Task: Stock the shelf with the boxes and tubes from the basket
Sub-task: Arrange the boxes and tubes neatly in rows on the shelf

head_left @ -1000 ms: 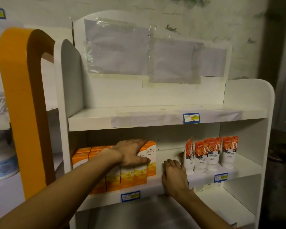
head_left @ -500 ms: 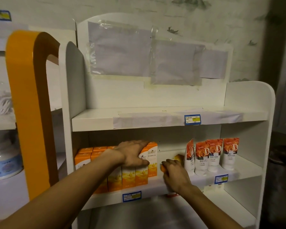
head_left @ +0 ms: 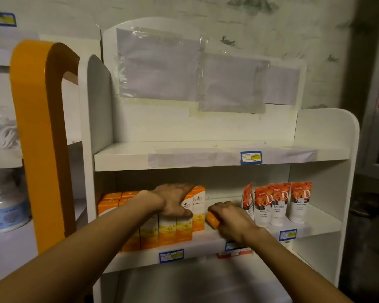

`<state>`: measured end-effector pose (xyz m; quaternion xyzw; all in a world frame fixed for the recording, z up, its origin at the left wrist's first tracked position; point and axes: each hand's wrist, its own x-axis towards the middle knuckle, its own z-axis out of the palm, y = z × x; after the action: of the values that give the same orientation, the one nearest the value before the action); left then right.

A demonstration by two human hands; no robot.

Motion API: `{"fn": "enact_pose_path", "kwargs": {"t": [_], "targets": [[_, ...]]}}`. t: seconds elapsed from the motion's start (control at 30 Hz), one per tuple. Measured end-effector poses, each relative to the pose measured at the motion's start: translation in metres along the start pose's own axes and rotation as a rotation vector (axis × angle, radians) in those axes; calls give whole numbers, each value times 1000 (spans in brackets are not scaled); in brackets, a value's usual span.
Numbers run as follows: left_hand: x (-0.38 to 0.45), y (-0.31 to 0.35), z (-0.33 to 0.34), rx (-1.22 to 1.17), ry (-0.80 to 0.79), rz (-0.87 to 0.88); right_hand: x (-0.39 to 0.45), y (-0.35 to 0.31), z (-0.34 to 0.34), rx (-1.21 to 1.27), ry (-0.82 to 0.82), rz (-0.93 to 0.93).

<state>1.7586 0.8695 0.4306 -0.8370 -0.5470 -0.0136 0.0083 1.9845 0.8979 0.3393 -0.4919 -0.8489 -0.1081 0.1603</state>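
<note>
On the middle shelf point(head_left: 315, 228), boxes point(head_left: 173, 230) stand left and tubes point(head_left: 278, 202) right; between them the right hand point(head_left: 232, 219) holds a box point(head_left: 212, 219). The left hand point(head_left: 173, 200) rests on the boxes.

The shelf point(head_left: 127, 156) looks like smooth, white-painted board. The boxes point(head_left: 175, 230) are glossy printed card, the tubes point(head_left: 280, 202) shiny plastic. Crinkled clear film point(head_left: 162, 64) covers matt paper sheets point(head_left: 232, 84).

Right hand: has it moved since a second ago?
Yes. The right hand rose from the shelf edge and now grips an orange box.
</note>
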Motion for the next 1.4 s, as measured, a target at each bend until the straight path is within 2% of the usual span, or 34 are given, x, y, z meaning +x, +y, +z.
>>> {"fn": "enact_pose_path", "kwargs": {"t": [0.13,0.63,0.77,0.9,1.2,1.4], "targets": [[0,2,-1,11,1,-4,-4,-1,-8,139,161,54],[-4,8,-1,-9,-9,-55,-9,-19,-38,552,438,351],[-4,7,0,-8,-3,-54,-5,-29,-26,692,406,466],[-3,6,1,3,9,-47,-4,-40,-17,714,435,533],[-2,3,4,-5,51,-37,-17,-30,17,725,213,379],[-2,0,5,-17,65,-31,-14,-39,26,797,210,348]]}}
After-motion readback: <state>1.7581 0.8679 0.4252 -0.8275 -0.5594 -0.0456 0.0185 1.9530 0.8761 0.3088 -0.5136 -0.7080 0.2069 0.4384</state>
